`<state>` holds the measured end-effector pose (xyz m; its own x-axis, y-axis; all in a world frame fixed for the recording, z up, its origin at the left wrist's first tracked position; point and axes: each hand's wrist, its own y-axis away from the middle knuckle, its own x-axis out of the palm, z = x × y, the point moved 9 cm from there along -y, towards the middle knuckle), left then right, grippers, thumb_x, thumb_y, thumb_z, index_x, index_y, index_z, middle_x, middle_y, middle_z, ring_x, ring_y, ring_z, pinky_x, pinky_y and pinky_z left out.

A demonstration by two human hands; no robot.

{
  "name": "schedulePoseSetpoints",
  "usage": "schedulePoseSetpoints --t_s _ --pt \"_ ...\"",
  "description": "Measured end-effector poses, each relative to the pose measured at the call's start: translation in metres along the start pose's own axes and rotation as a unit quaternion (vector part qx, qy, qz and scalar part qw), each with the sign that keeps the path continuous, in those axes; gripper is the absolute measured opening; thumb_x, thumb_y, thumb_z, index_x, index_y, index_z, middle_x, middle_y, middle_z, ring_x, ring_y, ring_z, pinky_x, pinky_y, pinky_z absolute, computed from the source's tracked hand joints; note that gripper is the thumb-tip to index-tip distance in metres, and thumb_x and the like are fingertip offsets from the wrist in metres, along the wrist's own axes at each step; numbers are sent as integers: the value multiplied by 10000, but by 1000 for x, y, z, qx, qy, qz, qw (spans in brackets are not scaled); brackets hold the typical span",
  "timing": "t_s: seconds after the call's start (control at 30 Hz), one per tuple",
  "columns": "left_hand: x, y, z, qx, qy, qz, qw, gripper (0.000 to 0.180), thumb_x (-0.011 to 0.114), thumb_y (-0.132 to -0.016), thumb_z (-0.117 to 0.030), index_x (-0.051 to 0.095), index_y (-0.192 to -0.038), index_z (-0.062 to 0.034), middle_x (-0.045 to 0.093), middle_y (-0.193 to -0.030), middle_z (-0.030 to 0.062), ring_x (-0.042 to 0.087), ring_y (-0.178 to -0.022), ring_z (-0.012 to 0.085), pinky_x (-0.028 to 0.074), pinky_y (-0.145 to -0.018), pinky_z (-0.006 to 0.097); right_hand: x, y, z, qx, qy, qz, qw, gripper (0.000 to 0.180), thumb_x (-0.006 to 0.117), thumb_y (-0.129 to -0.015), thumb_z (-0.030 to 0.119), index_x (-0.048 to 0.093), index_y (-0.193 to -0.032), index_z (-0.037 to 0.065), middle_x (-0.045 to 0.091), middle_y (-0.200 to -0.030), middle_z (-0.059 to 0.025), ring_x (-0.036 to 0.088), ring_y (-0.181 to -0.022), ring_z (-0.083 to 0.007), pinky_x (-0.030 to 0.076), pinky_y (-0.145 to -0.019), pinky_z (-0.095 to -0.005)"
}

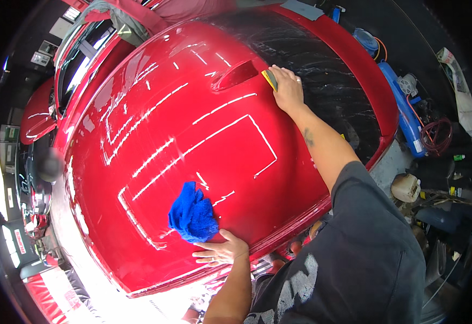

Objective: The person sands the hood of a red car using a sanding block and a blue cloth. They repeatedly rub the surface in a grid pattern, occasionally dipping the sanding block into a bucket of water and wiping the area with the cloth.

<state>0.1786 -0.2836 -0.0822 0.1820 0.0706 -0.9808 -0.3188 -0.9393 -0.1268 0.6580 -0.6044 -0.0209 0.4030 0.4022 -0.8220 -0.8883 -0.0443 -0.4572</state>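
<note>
In front of me is a glossy red car roof (230,156) with bright light reflections on it. My left hand (224,250) rests near its closest edge, fingers spread and holding nothing. Just beyond those fingertips lies a crumpled blue microfibre cloth (192,213). Stretched out to the far right, my right hand (288,89) is closed on a small yellow and dark block (270,79), partly hidden by the fingers. That block is beside a red fin-shaped antenna (237,76), where the roof meets a dark, wrinkled plastic sheet (322,70).
Right of the car are a blue cylinder-like tank (406,116), a coiled hose (436,137) and an off-white plastic jug (406,187). A second red car (87,65) with an open-looking body stands at the far left. Grey cloth (125,21) hangs at the back.
</note>
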Motion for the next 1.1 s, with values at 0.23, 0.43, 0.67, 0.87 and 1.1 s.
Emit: schedulePoseSetpoints --t_s 0.23,0.43,0.67,0.87,1.1 --pt "-3 -2 -1 6 -8 -1 1000 1088 597 -947 -721 153 -1755 -142 73 -1774 340 45 -1630 570 115 -1254 777 46 28 -1 -9 25 180 983 731 647 -951 56 459 -1647 174 458 -1715 -21 394 -1590 -326 354 -1257 -532" --pt "-3 -1 -4 7 6 15 1000 1094 521 -963 -783 156 -1754 -121 39 -1778 346 10 -1639 564 96 -1239 789 42 26 27 8 69 230 971 752 625 -947 84 421 -1669 130 382 -1756 -94 294 -1640 -361 290 -1292 -572" --pt "-2 -2 0 10 -2 -6 1000 1103 600 -938 -737 155 -1753 -140 67 -1776 335 47 -1633 563 119 -1249 785 40 28 54 -91 113 250 957 723 608 -987 132 402 -1680 155 367 -1765 -68 302 -1637 -350 297 -1292 -600" --pt "3 1 0 11 -3 6 1000 1094 614 -940 -712 150 -1753 -146 50 -1782 323 44 -1635 558 123 -1246 788 55 18 35 -13 103 235 966 743 620 -955 79 401 -1666 81 388 -1748 -99 329 -1625 -349 332 -1281 -576" --pt "-2 1 -4 1 5 10 1000 1095 640 -929 -686 172 -1749 -130 84 -1777 328 40 -1634 559 116 -1250 781 46 -6 3 3 88 237 967 727 571 -946 26 426 -1653 107 378 -1754 -100 321 -1627 -349 311 -1285 -582"
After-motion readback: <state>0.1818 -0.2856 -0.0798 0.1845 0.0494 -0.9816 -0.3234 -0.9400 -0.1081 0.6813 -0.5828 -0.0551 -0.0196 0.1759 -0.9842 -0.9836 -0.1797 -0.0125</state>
